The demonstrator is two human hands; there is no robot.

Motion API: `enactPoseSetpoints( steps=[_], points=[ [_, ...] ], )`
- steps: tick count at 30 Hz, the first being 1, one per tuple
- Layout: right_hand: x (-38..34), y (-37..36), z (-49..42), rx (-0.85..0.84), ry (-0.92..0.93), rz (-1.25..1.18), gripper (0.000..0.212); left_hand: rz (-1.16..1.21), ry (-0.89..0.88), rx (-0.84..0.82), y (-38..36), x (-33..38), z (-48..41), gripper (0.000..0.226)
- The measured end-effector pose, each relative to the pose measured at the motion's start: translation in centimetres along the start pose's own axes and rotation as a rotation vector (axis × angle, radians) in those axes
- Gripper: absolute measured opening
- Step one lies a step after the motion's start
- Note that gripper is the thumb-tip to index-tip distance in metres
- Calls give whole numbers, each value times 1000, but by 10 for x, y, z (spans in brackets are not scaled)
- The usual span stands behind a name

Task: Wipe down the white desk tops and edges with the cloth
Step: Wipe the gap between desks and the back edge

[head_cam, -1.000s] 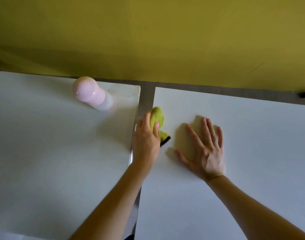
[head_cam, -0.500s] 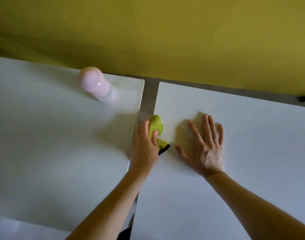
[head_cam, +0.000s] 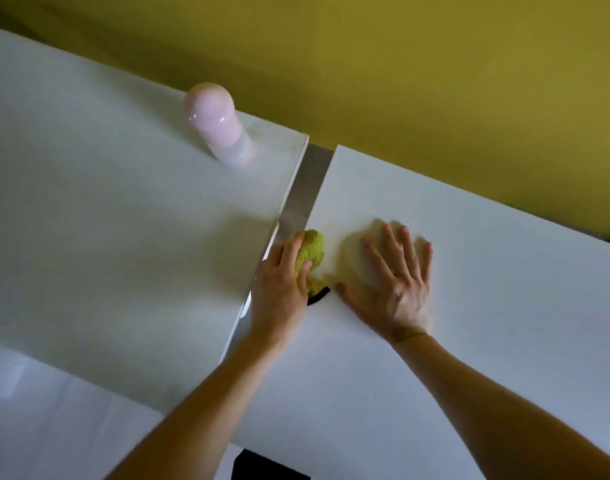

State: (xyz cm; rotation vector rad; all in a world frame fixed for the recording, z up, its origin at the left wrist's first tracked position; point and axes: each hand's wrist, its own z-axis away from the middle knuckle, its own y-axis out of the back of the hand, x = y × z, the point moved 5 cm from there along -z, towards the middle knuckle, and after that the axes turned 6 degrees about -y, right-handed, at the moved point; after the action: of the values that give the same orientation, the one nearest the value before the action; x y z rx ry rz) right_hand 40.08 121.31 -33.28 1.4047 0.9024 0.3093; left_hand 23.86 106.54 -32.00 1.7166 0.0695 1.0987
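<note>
Where the gap (head_cam: 310, 188) runs, cloth (head_cam: 312, 249) pinched by left hand (head_cam: 279, 296) fingers (head_cam: 289, 249) against right desk (head_cam: 487, 278) edge; right hand (head_cam: 398, 296) fingers (head_cam: 393, 245) spread.

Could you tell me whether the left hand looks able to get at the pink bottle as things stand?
Probably yes: bare left desk top lies between the left hand and the pink bottle, with nothing in the way, though the hand is gripping the green cloth.

cloth (head_cam: 310, 251) green, black edge | desks (head_cam: 106, 237) white | bottle (head_cam: 217, 126) pink, base maybe clear | wall (head_cam: 435, 81) yellow
</note>
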Motion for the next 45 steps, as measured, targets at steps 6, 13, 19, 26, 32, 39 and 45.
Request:
enactPoseSetpoints(
  steps=[6,13,19,26,32,39,45],
  points=[
    [3,-1,-6,-10,0,46,79,-12,8,10,-20,15,-78,35],
    [1,1,-6,-14,20,28,76,-42,51,14,28,-23,93,39],
    [-7,-1,-6,-41,132,43,75,-62,88,-3,27,-25,92,38],
    [-13,-4,-3,4,303,-41,67,-108,74,41,40,-25,159,38],
    [-14,-5,-3,8,304,-41,70,-148,121,-29,58,-39,223,43],
    [-14,-5,-4,-17,303,-18,70,-149,77,34,34,-21,133,40],
    [-18,-3,0,-2,303,-28,64,-122,82,4,54,-41,211,42]
  ],
)
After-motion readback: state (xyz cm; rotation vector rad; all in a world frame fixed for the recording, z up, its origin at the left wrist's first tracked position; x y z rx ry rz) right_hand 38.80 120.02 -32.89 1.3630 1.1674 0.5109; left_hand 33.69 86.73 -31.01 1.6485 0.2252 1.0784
